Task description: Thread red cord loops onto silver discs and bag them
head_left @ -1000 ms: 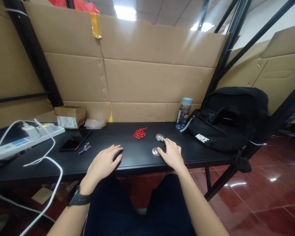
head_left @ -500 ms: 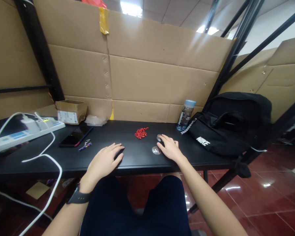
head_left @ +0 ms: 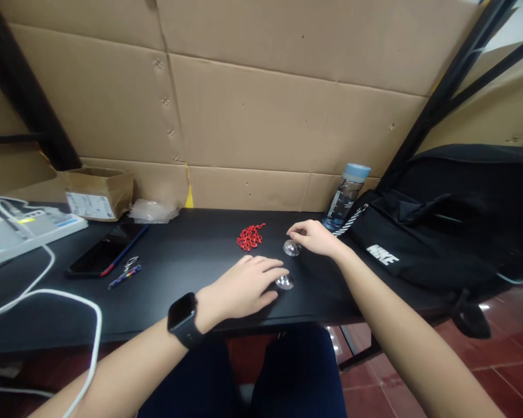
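Observation:
Two small, shiny, round metal discs lie on the black table, one nearer to me and one farther back. My left hand [head_left: 250, 284] is open, fingers stretched toward the near disc [head_left: 286, 282], with the fingertips at its left edge, partly covering it. My right hand [head_left: 316, 236] hovers just behind the far disc [head_left: 292, 249]. Its thumb and fingers are bent together, and what they hold, if anything, is hidden. A loose heap of red cord [head_left: 249, 237] lies to the left of the far disc.
At the back right stand a water bottle [head_left: 345, 196] and a black backpack [head_left: 462, 220]. On the left are a phone [head_left: 107, 251], a keychain [head_left: 125, 274], a clear plastic bag [head_left: 154, 211], a small carton [head_left: 100, 191], a power strip [head_left: 47, 237] and a white cable [head_left: 93, 342].
My left hand has moved right to the near disc. My right hand has lifted off the discs and its fingers have drawn together. The view has tilted down and come closer.

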{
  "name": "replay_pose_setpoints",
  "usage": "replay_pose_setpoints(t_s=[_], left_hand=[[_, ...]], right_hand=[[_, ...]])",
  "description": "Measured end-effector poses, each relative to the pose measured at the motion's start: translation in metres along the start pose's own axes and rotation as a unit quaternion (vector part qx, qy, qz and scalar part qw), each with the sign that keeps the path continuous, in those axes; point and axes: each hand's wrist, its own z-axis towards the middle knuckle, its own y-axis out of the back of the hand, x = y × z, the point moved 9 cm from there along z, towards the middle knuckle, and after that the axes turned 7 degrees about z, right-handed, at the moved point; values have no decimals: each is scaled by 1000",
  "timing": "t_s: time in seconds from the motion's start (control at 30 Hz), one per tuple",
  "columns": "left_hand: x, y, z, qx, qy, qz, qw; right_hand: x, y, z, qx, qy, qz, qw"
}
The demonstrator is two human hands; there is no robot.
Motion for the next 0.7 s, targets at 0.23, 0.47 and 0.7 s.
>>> replay_pose_setpoints(t_s=[0.23, 0.47, 0.7], left_hand=[[31, -16, 22, 24, -53, 19, 998], [74, 6, 13, 48, -6, -3, 999], [80, -6, 2, 51, 39, -2, 998]], right_hand=[[-2, -20, 36, 18, 70, 37, 997], [-8, -54, 89, 60, 135, 23, 989], [-18, -61, 97, 50, 148, -33, 987]])
